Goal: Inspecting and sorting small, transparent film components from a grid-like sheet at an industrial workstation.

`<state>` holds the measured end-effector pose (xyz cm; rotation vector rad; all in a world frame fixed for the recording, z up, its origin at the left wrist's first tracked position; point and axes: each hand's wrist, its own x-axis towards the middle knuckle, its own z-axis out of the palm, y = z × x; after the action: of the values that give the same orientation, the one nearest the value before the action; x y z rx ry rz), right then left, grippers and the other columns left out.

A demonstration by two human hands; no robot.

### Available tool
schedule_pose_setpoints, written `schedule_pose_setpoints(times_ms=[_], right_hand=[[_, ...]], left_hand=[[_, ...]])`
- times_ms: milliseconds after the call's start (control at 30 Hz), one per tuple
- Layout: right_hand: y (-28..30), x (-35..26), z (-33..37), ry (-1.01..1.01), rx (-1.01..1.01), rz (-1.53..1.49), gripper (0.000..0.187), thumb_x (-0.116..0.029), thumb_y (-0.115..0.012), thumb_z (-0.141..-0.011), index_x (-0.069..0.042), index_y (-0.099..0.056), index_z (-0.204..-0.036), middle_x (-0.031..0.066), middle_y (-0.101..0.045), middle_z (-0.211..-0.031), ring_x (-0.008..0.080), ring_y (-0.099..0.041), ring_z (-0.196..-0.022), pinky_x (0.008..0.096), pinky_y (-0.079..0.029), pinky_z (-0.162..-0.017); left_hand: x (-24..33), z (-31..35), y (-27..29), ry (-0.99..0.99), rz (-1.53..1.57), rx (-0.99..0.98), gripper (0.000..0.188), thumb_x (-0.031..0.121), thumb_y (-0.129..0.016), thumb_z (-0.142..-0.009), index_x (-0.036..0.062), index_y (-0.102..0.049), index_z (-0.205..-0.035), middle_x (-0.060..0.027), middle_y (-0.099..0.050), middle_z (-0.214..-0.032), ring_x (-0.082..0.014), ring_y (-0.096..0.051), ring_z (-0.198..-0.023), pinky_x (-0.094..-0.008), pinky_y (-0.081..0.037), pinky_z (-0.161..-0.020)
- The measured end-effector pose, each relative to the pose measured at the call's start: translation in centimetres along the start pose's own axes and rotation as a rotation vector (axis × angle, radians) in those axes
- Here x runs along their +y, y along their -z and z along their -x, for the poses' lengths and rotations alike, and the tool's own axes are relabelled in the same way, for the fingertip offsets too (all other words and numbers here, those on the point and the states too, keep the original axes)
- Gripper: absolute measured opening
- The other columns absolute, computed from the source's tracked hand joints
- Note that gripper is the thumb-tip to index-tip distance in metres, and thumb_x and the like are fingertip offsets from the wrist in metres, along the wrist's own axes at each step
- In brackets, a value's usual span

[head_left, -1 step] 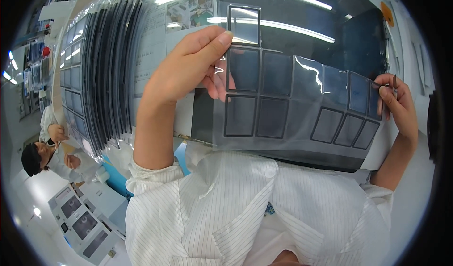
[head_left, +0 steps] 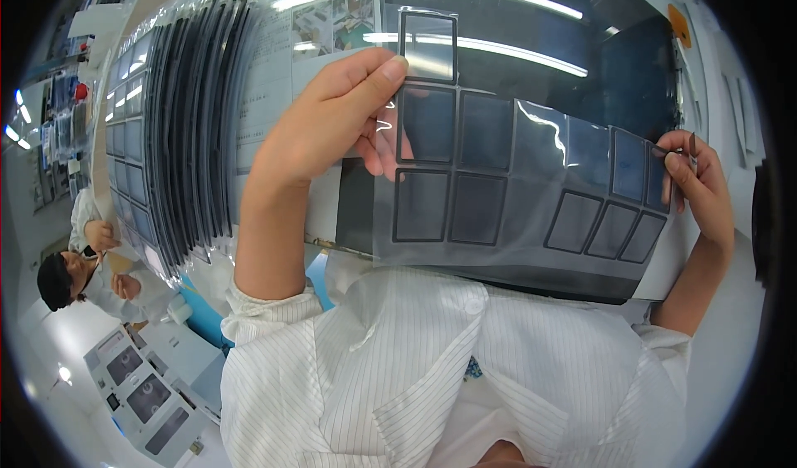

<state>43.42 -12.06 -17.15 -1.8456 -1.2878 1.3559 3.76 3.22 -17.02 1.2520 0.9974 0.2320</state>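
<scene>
A flexible clear plastic sheet [head_left: 525, 207] with several dark-framed rectangular panels spans the space between my hands. My left hand [head_left: 361, 95] pinches its upper left edge between thumb and fingers; some fingertips show through the film behind it. By my left thumb, one framed panel [head_left: 429, 46] stands up above the rest of the row. My right hand [head_left: 696, 173] is closed on the sheet's far right edge. A thin dark pointed tool [head_left: 693, 143], perhaps tweezers, sticks up from that hand. Under the sheet lies a dark glossy board [head_left: 531, 45] reflecting the ceiling lights.
Left of my left arm stands a thick stack of similar panel sheets [head_left: 191, 128] in clear film. A paper with photos [head_left: 332, 28] lies behind my left hand. Farther left are another person [head_left: 75, 277] and a white machine [head_left: 149, 385]. An orange tag [head_left: 679, 26] sits at the upper right.
</scene>
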Motion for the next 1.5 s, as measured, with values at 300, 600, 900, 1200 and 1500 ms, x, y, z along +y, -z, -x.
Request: schedule_pose_setpoints(times_ms=[300, 600, 900, 1200, 1500], right_hand=[[-0.1, -0.7, 0.2, -0.018, -0.040, -0.061, 0.026, -0.027, -0.060, -0.095, -0.003, -0.055, -0.104, -0.0024, -0.056, -0.068, 0.0030, -0.054, -0.052, 0.0154, -0.035, -0.041], [0.0, -1.3, 0.3, -0.065, -0.053, -0.066, 0.024, -0.023, -0.061, -0.094, -0.002, -0.055, -0.103, -0.0008, -0.057, -0.079, 0.0045, -0.057, -0.054, 0.0161, -0.036, -0.042], [-0.2, -1.6, 0.2, -0.063, -0.042, -0.062, 0.022, -0.022, -0.061, -0.094, -0.002, -0.055, -0.102, -0.0014, -0.056, -0.076, 0.0046, -0.057, -0.055, 0.0160, -0.036, -0.042], [-0.1, -1.6, 0.3, -0.074, -0.050, -0.044, 0.020, -0.021, -0.062, -0.094, -0.003, -0.055, -0.100, -0.0017, -0.056, -0.076, 0.0048, -0.058, -0.055, 0.0162, -0.036, -0.041], [0.8, -1.9, 1.0, -0.147, -0.170, -0.048, 0.015, -0.014, -0.064, -0.088, -0.005, -0.053, -0.094, 0.0007, -0.057, -0.085, 0.0087, -0.062, -0.058, 0.0177, -0.036, -0.042]], left_hand=[[0.1, 0.0, 0.6, -0.006, 0.039, -0.027, 0.037, 0.036, -0.043, -0.102, 0.0017, -0.058, -0.098, -0.0120, -0.068, -0.072, -0.0109, -0.062, -0.053, -0.0179, -0.048, -0.048], [0.0, 0.2, 0.4, -0.044, 0.056, -0.056, 0.035, 0.033, -0.043, -0.102, 0.0033, -0.060, -0.093, -0.0114, -0.069, -0.072, -0.0082, -0.061, -0.052, -0.0167, -0.048, -0.048], [0.2, 0.4, 0.5, -0.009, 0.060, -0.060, 0.035, 0.032, -0.043, -0.102, 0.0029, -0.060, -0.094, -0.0117, -0.069, -0.072, -0.0083, -0.060, -0.051, -0.0167, -0.047, -0.047], [0.1, 0.3, 0.6, 0.001, 0.057, -0.092, 0.034, 0.032, -0.044, -0.102, 0.0027, -0.060, -0.093, -0.0126, -0.070, -0.073, -0.0091, -0.062, -0.053, -0.0169, -0.047, -0.048], [0.6, 0.4, 0.7, 0.029, 0.082, -0.247, 0.036, 0.030, -0.045, -0.101, -0.0011, -0.060, -0.091, -0.0166, -0.070, -0.077, -0.0127, -0.065, -0.057, -0.0190, -0.050, -0.052]])
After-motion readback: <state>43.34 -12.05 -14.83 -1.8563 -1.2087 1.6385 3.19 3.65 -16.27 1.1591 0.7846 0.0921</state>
